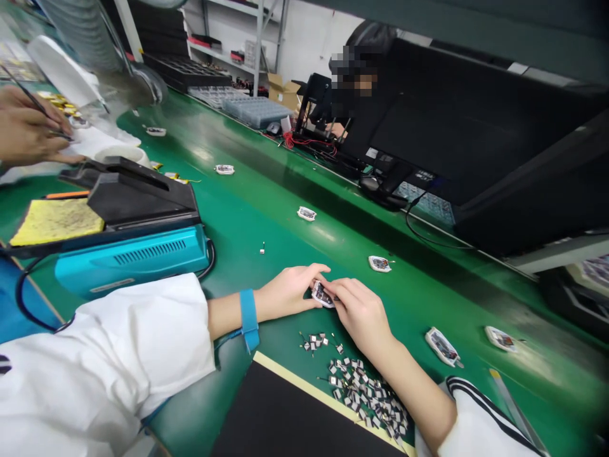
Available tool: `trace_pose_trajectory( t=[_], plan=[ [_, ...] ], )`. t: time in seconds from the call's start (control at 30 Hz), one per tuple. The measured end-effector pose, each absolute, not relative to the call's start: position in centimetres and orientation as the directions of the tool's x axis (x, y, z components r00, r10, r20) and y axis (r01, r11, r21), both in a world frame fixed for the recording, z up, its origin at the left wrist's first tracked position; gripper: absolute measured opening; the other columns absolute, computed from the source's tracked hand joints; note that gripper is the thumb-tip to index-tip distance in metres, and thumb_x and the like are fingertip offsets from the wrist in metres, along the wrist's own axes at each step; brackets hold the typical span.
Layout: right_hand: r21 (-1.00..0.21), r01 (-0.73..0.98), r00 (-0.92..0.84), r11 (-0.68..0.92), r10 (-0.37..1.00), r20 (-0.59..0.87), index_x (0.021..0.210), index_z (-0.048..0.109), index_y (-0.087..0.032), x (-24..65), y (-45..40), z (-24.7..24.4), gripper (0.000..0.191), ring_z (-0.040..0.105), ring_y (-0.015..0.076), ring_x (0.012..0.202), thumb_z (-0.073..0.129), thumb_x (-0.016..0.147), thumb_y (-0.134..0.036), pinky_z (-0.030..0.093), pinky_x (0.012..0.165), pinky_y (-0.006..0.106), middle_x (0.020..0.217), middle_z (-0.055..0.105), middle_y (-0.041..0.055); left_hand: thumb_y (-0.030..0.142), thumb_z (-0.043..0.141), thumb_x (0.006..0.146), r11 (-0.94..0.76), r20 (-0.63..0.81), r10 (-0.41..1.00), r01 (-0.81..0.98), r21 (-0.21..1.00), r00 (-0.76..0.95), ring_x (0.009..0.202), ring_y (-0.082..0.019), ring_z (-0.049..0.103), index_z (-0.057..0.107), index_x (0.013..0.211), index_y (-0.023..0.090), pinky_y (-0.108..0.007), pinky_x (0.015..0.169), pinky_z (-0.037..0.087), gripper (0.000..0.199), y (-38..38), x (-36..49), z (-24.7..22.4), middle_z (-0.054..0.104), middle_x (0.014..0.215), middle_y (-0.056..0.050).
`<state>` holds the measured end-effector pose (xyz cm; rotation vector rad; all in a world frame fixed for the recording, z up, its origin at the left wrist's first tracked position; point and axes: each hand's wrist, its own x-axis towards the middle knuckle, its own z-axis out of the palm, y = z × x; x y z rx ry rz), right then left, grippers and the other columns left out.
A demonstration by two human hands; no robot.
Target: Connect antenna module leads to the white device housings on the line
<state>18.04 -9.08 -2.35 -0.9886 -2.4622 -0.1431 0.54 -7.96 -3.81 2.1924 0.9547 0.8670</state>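
Between my two hands, just above the green bench, is a small white-rimmed electronic housing (323,294) with dark circuitry inside. My left hand (290,291) grips its left side between thumb and fingers; a blue wrist strap is around that wrist. My right hand (359,311) closes on the right side of the housing, its fingertips partly hidden. Below the hands lies a heap of small metallic square parts (366,393) with short leads. A smaller group of the same parts (314,341) sits to its left, and a single one (262,249) lies farther up the bench.
More white housings (307,214) stand spaced in a diagonal row across the green bench (266,203). A blue soldering station (137,257) and yellow sponge (57,222) are at left, near another person's hand (28,127). Tweezers (516,406) lie right; a black monitor (476,139) stands behind.
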Motion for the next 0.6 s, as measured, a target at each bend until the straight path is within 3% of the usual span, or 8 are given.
trace_pose_trajectory(
  t=[0.07, 0.2, 0.43, 0.6],
  plan=[
    [-0.063, 0.712, -0.602, 0.7, 0.653, 0.459, 0.089, 0.06, -0.014, 17.9, -9.1, -2.2, 0.015, 0.052, 0.0144, 0.071, 0.047, 0.08, -0.017, 0.044, 0.063, 0.027, 0.079, 0.06, 0.005, 0.025, 0.064, 0.068, -0.582, 0.335, 0.782, 0.425, 0.694, 0.525, 0.09, -0.018, 0.057, 0.038, 0.11, 0.016, -0.029, 0.08, 0.046, 0.051, -8.1, 0.6, -3.8, 0.061, 0.097, -0.006],
    [-0.146, 0.752, -0.537, 0.642, 0.727, 0.428, 0.082, 0.059, -0.015, 17.5, -9.2, -1.8, 0.013, 0.052, 0.0135, 0.071, 0.048, 0.08, -0.023, 0.044, 0.065, 0.027, 0.077, 0.059, 0.0041, 0.025, 0.064, 0.068, -0.583, 0.334, 0.784, 0.436, 0.686, 0.523, 0.091, -0.019, 0.057, 0.039, 0.109, 0.015, -0.029, 0.079, 0.046, 0.049, -8.2, 0.6, -3.7, 0.06, 0.097, -0.007],
    [-0.454, 0.645, -0.455, 0.615, 0.786, 0.418, 0.075, 0.056, -0.016, 17.8, -8.6, -2.5, 0.007, 0.05, 0.0104, 0.067, 0.051, 0.078, -0.021, 0.042, 0.059, 0.023, 0.073, 0.057, 0.0022, 0.019, 0.068, 0.063, -0.45, 0.241, 0.824, 0.333, 0.829, 0.513, 0.084, -0.015, 0.06, 0.039, 0.106, 0.014, -0.026, 0.075, 0.047, 0.052, -7.8, 0.6, -3.5, 0.062, 0.094, -0.006],
    [-0.589, 0.593, -0.397, 0.55, 0.835, 0.38, 0.071, 0.058, -0.016, 17.8, -7.9, -3.8, 0.007, 0.048, 0.0083, 0.06, 0.054, 0.075, -0.021, 0.04, 0.053, 0.021, 0.071, 0.056, 0.0014, 0.019, 0.069, 0.06, -0.406, 0.19, 0.833, 0.339, 0.849, 0.52, 0.079, -0.014, 0.06, 0.04, 0.104, 0.014, -0.025, 0.071, 0.048, 0.053, -7.4, 0.5, -3.6, 0.063, 0.091, -0.005]
  ],
)
